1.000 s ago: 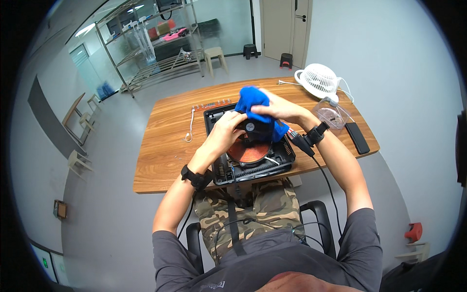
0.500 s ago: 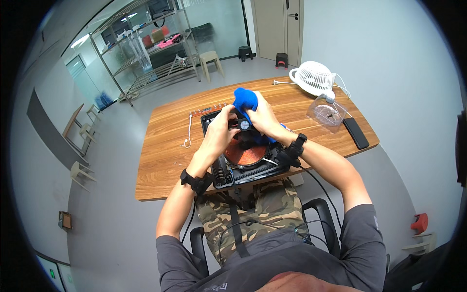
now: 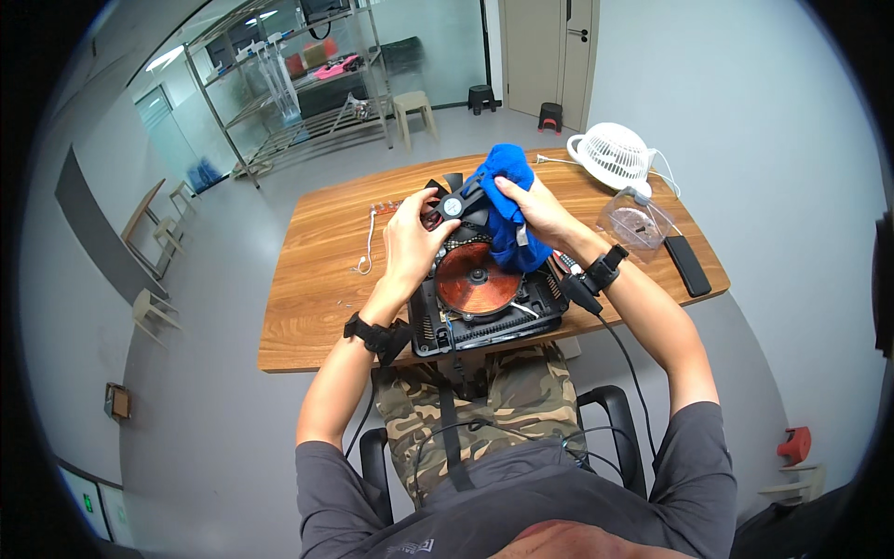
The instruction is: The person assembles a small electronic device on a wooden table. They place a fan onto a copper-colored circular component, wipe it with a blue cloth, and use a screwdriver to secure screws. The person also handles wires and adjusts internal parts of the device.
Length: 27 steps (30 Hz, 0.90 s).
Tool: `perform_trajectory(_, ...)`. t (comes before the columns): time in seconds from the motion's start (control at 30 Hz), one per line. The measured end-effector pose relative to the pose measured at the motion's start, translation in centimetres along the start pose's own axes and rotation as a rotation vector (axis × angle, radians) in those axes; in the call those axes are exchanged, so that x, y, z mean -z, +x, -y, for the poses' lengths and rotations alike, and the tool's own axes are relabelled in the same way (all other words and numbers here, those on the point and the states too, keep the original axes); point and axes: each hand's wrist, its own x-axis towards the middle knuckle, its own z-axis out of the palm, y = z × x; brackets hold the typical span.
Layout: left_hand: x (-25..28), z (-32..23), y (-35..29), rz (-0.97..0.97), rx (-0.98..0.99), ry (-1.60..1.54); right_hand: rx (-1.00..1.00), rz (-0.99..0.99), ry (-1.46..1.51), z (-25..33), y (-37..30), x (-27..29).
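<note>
One black fan (image 3: pixel 453 209) hangs tilted above the far part of an open black housing (image 3: pixel 433 344), and look at it: round pale label (image 3: pixel 453 206) bright on the hub, dark blades (image 3: pixel 476 217) fanning out around it. The left hand (image 3: pixel 411 246) has it gripped between thumb and fingers! Over on its right side, the right hand (image 3: pixel 548 218) clutches a crumpled blue cloth (image 3: pixel 504 224) up against it. Just nearer the person, a coppery-red coil (image 3: pixel 465 292) sits in that housing, on the wood-grained counter (image 3: pixel 317 289).

The fan (image 3: pixel 453 207) looks matt black plastic, the rag (image 3: pixel 504 222) rumpled cloth.
</note>
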Motion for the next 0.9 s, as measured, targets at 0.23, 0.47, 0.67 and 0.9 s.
perform_trajectory(0.23, -0.5, -1.4, 0.0, -0.009, 0.141, 0.012, 0.002, 0.098, 0.136, -1.2, -0.5, -0.2)
perform_trajectory(0.47, -1.6, -1.8, 0.2, -0.062, 0.163, -0.095, 0.041, -0.064, -0.005, -2.0, -0.1, -2.1)
perform_trajectory(0.67, -2.7, -2.3, -0.5, 0.082, 0.143, -0.12, 0.138, -0.266, -0.155, -3.1, 1.2, -1.4)
perform_trajectory(0.9, -1.7, -3.8, -0.6, 0.185, 0.124, 0.163, 0.265, -0.447, -0.677, -2.8, 1.2, -1.6)
